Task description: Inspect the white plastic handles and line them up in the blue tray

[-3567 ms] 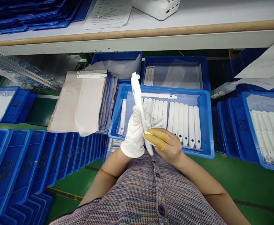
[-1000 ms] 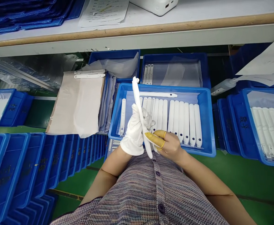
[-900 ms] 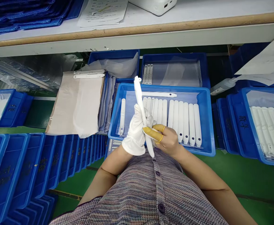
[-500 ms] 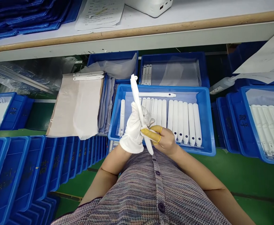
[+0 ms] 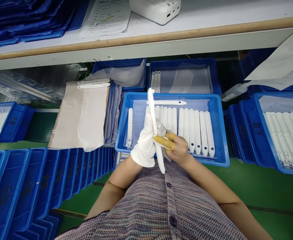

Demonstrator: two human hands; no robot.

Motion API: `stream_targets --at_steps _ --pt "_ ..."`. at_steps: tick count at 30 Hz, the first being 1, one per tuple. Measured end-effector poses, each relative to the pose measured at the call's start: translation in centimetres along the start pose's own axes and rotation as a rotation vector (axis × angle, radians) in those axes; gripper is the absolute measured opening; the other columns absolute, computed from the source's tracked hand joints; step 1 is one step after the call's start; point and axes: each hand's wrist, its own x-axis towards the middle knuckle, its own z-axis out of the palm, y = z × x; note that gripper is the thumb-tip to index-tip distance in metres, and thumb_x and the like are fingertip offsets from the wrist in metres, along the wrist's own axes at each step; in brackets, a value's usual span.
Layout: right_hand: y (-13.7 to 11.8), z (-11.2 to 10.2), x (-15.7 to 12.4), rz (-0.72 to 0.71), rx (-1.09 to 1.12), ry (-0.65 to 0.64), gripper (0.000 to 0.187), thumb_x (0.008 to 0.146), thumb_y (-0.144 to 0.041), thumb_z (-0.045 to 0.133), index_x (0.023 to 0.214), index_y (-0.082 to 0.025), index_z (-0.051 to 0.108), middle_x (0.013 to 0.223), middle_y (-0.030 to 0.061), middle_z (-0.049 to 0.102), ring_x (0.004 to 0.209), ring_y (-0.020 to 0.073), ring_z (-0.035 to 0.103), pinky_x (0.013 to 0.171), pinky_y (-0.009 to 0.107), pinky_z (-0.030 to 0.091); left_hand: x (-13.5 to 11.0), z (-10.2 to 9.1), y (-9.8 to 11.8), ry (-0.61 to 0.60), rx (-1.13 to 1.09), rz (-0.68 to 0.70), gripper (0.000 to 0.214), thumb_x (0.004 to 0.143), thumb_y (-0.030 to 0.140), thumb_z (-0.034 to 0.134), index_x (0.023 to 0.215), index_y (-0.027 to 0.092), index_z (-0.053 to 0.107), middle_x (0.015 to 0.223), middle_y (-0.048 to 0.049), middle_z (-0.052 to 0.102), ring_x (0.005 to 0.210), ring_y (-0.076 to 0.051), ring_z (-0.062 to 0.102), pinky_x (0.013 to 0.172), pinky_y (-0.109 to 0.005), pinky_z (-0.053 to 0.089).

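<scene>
A long, narrow white plastic piece (image 5: pixel 152 104) with a small knob at its far end is held upright-slanting above the blue tray (image 5: pixel 225 146). My left hand (image 5: pixel 146 141), in a white glove, is closed around its middle. My right hand (image 5: pixel 178 148) wears yellow finger cots and pinches the same piece lower down, its thumb lying along the surface. Beneath the hands, several similar white pieces (image 5: pixel 198 130) lie side by side in the tray. One more white piece (image 5: pixel 129 128) lies apart at the tray's left, and another (image 5: pixel 170 102) lies crosswise at the back.
Left of the tray, a stack of sheets (image 5: pixel 66 116) carries two white strips. Behind are more blue trays (image 5: pixel 186 61). Nested blue bins (image 5: pixel 43 180) line the lower left; a filled tray (image 5: pixel 286 133) stands right. The shelf edge (image 5: pixel 146 39) crosses above, with a white device (image 5: pixel 159 10) on it.
The white piece has shifted slightly right and its far end has come lower and nearer. Both hands still hold it, and the view has moved a little.
</scene>
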Motion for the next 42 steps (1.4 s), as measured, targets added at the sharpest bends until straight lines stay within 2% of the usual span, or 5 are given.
stream_targets --at_steps 10,15,22,35,42 --pt "0.1 -0.1 0.0 0.018 0.049 -0.003 0.047 0.095 -0.009 0.061 0.137 -0.029 0.066 0.087 0.0024 0.066 0.071 0.0125 0.067 0.057 0.023 0.057 -0.2 0.0 -0.3 -0.012 -0.017 -0.02 0.065 0.105 0.058 0.036 0.055 0.019 0.052 0.051 -0.0001 0.04 0.049 -0.009 0.042 0.047 -0.018 0.044" --pt "-1.1 -1.0 -0.3 0.054 0.29 -0.113 0.045 0.1 -0.012 0.053 0.139 -0.031 0.065 0.084 0.0017 0.064 0.065 0.011 0.064 0.052 0.021 0.054 -0.5 0.3 0.5 0.025 -0.012 0.086 0.063 0.105 0.058 0.036 0.057 0.018 0.05 0.048 0.0037 0.037 0.047 -0.008 0.044 0.069 -0.024 0.056" --pt "-0.4 -2.6 -1.2 0.301 0.486 0.066 0.033 0.101 -0.025 0.06 0.129 -0.036 0.072 0.086 0.0034 0.069 0.07 0.0137 0.067 0.056 0.026 0.057 -1.4 0.8 1.2 -0.041 0.119 0.19 0.061 0.099 0.067 0.045 0.06 0.02 0.049 0.046 0.0058 0.039 0.043 -0.008 0.043 0.076 -0.028 0.058" --pt "-0.5 -0.5 0.4 -0.074 -0.105 -0.025 0.044 0.093 -0.008 0.062 0.13 -0.031 0.07 0.079 -0.0004 0.066 0.06 0.0119 0.06 0.045 0.023 0.047 -1.1 0.4 -0.8 -0.002 0.103 0.109 0.064 0.105 0.06 0.033 0.058 0.02 0.05 0.051 0.0009 0.039 0.047 -0.01 0.041 0.051 -0.022 0.046" --pt "-0.7 -0.5 -0.7 0.049 0.276 -0.111 0.043 0.098 -0.008 0.053 0.13 -0.032 0.069 0.084 0.0 0.062 0.068 0.0102 0.062 0.053 0.021 0.051 -1.0 0.5 -0.4 0.059 0.066 0.22 0.062 0.104 0.061 0.037 0.059 0.019 0.046 0.05 0.004 0.036 0.048 -0.008 0.043 0.071 -0.024 0.057"
